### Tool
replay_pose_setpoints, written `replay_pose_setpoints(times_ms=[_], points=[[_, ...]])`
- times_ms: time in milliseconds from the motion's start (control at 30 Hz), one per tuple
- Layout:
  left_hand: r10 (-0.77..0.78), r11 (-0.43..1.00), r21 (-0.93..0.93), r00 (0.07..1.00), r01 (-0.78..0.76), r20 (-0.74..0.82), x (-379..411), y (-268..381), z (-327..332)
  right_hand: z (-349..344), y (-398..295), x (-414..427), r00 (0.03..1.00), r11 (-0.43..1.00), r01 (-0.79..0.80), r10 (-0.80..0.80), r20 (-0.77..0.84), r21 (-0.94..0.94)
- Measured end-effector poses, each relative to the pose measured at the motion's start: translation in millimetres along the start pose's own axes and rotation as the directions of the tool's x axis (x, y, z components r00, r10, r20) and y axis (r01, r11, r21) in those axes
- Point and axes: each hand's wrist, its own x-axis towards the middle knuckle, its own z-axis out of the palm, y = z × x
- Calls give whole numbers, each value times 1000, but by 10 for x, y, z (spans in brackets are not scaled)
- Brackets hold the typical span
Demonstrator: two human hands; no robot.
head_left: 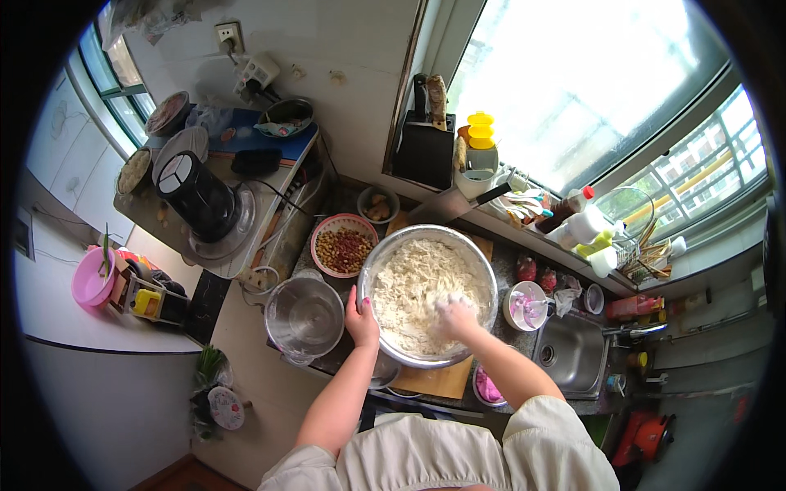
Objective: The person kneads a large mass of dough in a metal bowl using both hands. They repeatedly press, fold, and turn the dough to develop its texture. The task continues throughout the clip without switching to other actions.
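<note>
A large metal bowl point(491, 279) holds shaggy, crumbly flour dough point(417, 276) and rests over a wooden cutting board point(451, 382). My left hand point(362, 319) grips the bowl's left rim, the thumb on the rim and the fingers along the outside. In the dough, at the right of the bowl, is my right hand point(455, 316), coated in flour; its fingertips are blurred and partly buried, so whether it grasps dough is unclear. Left of the bowl stand a patterned bowl of nuts and red pieces point(344, 244) and an empty clear basin point(305, 319).
A cleaver point(445, 205) leans by the windowsill behind the bowl. To the right are a white bowl with pink residue point(526, 305), a steel sink point(574, 353) and, near my right forearm, a bowl of pink dough point(488, 388). A black appliance point(199, 199) stands on the left table.
</note>
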Motion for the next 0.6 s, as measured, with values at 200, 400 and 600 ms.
replay_pose_setpoints(times_ms=[200,400,600], points=[[-11,994,105,999,7,35,-61,134,49,440,-650,198,903,885,408,-427,-44,-225],[-18,997,75,999,15,41,-18,118,-32,-440,-488,669,946,941,155,-229,-230,-299],[-18,998,57,1000,17,14,-45,190,60,-1,59,147,979,983,175,-180,-92,-57]])
